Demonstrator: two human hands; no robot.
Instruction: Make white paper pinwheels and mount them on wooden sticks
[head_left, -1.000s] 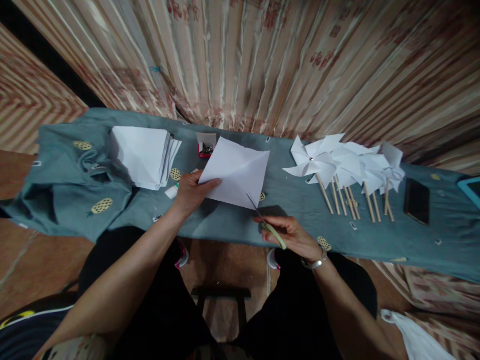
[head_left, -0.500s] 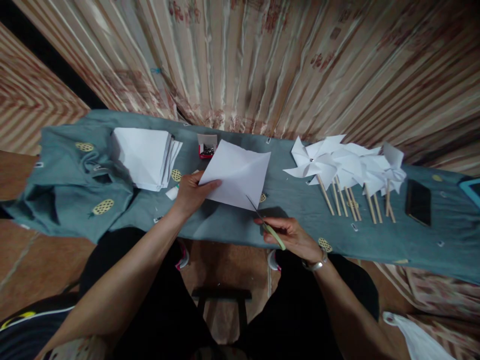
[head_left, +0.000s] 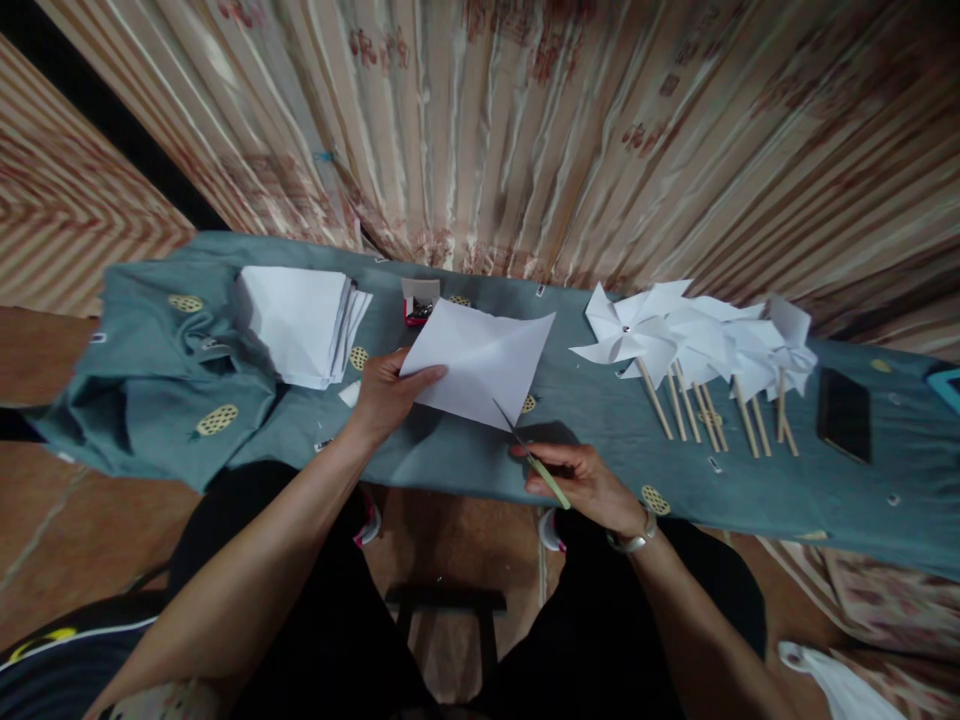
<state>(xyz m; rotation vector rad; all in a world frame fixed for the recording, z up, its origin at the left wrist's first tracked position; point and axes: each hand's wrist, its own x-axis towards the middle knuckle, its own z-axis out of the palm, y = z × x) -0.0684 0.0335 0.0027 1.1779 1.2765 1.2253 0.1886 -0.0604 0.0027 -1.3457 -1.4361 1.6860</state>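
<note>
My left hand (head_left: 394,395) pinches the left edge of a white square sheet of paper (head_left: 480,355), thumb on top and fingers beneath. The sheet is held above the cloth, with faint creases across it. In my right hand (head_left: 589,482) is a pair of scissors (head_left: 547,478) with light green handles. Their blades reach the lower right corner of the sheet; whether they are closed there is hard to see. A stack of white paper sheets (head_left: 296,315) lies left of my left hand.
Several white paper pinwheels (head_left: 660,325) on wooden sticks lie to the right, beside a dark phone (head_left: 844,414). A small red box (head_left: 418,300) of metal pieces stands behind the sheet. A blue-green cloth (head_left: 465,478) covers the narrow table; a curtain (head_left: 480,140) hangs behind.
The view has shifted slightly, so everything sits a little lower and further right. Both hands keep their hold, and the scissors stay at the same corner of the sheet.
</note>
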